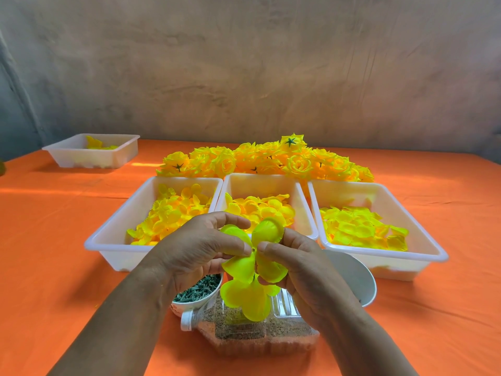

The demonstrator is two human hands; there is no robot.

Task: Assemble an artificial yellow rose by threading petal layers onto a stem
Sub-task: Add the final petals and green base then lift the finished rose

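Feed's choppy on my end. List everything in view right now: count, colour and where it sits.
petal layer: 1, yellow-green, pinched between both hands
left tray, middle tray, right tray: 3, white, row behind the hands
loose petals: many, yellow, in those trays
far tray: 1, white, far left, few petals inside
finished roses: many, yellow-orange, heaped behind the row
stem bowl: 1, white, under left hand
green stem pieces: many, dark green, in that bowl
second bowl: 1, white, tipped, beside right hand
bottle: 1, clear, white cap, brown grains inside, lying on its side nearest the camera
tablecloth: 1, orange, under everything
left hand: 1, pinching petal layer
right hand: 1, pinching petal layer
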